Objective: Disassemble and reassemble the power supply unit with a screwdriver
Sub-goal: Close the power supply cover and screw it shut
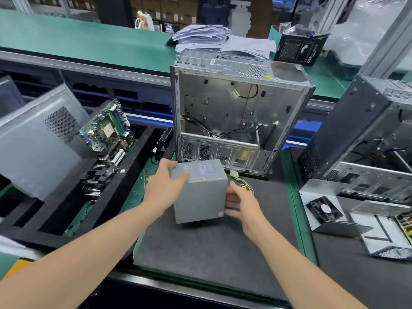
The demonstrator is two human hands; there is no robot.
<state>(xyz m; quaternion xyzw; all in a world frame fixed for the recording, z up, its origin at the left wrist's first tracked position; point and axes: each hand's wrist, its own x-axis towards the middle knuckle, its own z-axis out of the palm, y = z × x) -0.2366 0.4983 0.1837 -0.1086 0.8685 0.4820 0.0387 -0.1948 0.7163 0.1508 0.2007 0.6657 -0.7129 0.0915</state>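
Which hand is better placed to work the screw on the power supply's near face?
Probably right: the right hand sits beside the screw at the power supply's lower right corner, while the left hand grips its top edge, steadying it.

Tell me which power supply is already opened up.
The power supply at far right, fan exposed, untouched; the held power supply is fully closed.

Only thing I can actually read is "850", printed sideways on the black cardboard box (298, 50) far right. The label on the grey metal power supply (200, 192) is too blurry.
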